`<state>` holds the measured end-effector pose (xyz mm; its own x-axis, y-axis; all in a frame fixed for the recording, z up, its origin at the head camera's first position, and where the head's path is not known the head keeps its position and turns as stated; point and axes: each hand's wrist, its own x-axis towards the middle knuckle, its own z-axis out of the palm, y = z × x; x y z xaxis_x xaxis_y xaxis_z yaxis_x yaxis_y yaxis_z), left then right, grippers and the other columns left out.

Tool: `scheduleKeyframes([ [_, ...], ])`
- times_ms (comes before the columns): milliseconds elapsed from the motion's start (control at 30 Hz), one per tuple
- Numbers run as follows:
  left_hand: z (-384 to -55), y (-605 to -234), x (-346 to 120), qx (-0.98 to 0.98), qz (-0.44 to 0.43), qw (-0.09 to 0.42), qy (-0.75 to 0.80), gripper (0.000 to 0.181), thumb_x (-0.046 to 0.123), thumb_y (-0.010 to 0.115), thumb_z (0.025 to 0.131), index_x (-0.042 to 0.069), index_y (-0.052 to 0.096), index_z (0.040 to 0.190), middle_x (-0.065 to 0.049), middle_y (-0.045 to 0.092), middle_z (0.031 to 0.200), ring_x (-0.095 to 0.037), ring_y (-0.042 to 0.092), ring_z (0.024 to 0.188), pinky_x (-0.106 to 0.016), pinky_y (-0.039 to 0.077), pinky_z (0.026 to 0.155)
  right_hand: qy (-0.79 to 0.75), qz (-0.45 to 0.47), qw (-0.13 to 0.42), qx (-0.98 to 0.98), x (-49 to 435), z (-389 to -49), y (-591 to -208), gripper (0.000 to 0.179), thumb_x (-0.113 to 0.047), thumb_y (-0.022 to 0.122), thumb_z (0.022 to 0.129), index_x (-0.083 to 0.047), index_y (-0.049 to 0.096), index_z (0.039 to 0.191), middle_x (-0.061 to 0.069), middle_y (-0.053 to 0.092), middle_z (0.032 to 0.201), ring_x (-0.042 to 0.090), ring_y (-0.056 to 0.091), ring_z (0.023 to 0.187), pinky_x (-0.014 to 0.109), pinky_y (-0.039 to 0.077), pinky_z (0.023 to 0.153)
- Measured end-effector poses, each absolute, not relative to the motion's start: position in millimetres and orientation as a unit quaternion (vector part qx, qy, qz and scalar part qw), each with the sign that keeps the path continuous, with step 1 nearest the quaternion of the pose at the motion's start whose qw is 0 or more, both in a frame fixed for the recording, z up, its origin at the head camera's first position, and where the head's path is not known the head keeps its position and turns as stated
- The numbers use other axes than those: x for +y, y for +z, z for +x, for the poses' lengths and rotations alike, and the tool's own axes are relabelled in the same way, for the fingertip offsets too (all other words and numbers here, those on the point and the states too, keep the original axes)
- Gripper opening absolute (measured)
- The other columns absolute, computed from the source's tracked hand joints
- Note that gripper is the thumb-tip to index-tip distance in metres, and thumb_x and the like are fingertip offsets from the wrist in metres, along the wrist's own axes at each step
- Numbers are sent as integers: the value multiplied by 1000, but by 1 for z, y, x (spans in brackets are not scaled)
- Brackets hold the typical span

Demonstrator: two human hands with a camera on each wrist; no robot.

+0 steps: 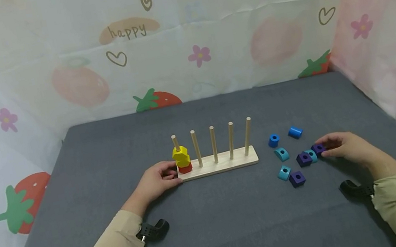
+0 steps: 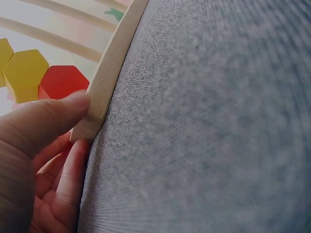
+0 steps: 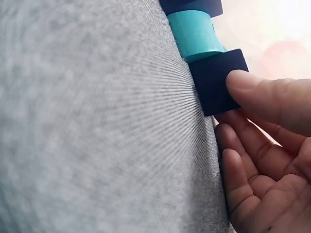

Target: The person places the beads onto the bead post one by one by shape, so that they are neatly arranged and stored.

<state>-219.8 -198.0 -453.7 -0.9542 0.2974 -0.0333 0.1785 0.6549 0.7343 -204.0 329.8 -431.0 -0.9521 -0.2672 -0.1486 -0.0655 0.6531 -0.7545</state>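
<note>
Showing dark purple sides, a cube (image 3: 214, 83)

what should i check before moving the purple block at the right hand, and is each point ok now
1. Wooden base steadied: ok, the left hand grips its end.
2. Purple block in contact with the right hand: ok, the thumb is on it.
3. Far-side finger placement: cannot tell, the block hides it.
4. Block clear of its neighbour: not ok, it touches a cyan block.
5. Bare peg available: ok, four are bare.
6. Stack upright on the end peg: ok, yellow blocks sit above red.
</note>
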Motion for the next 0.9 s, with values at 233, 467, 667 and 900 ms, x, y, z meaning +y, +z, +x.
scheduleKeyframes([
  [233, -220, -455, -197, 911, 120, 81, 386, 57, 33, 79, 70, 15, 58, 120, 1, 59, 101, -14, 55, 89, -34, 48, 83, -406, -81, 118, 903, 329, -205, -433, 42, -24, 66, 85, 2, 57, 116, 12, 60, 103, 5, 52, 82, 25, 46, 66],
  [467, -220, -455, -197, 912, 117, 87, 384, 59, 33, 77, 72, 13, 56, 123, 0, 59, 103, -14, 54, 90, -35, 47, 83, -409, -73, 115, 902, 329, -206, -432, 42, -25, 65, 85, 3, 57, 115, 8, 59, 100, 5, 52, 83, 24, 46, 68],
  [667, -220, -452, -196, 912, 120, 87, 383, 60, 30, 77, 73, 11, 55, 125, -1, 58, 108, -15, 55, 92, -35, 47, 85, -432, -45, 112, 894, 331, -206, -429, 46, -29, 65, 85, 5, 54, 116, 0, 58, 98, 4, 50, 86, 22, 44, 71],
  [900, -220, -453, -195, 911, 122, 86, 386, 59, 28, 77, 74, 11, 55, 126, -1, 58, 110, -14, 55, 92, -35, 47, 86, -440, -37, 105, 891, 326, -212, -416, 50, -36, 62, 87, 2, 52, 118, -6, 58, 101, 3, 48, 91, 21, 39, 77],
])
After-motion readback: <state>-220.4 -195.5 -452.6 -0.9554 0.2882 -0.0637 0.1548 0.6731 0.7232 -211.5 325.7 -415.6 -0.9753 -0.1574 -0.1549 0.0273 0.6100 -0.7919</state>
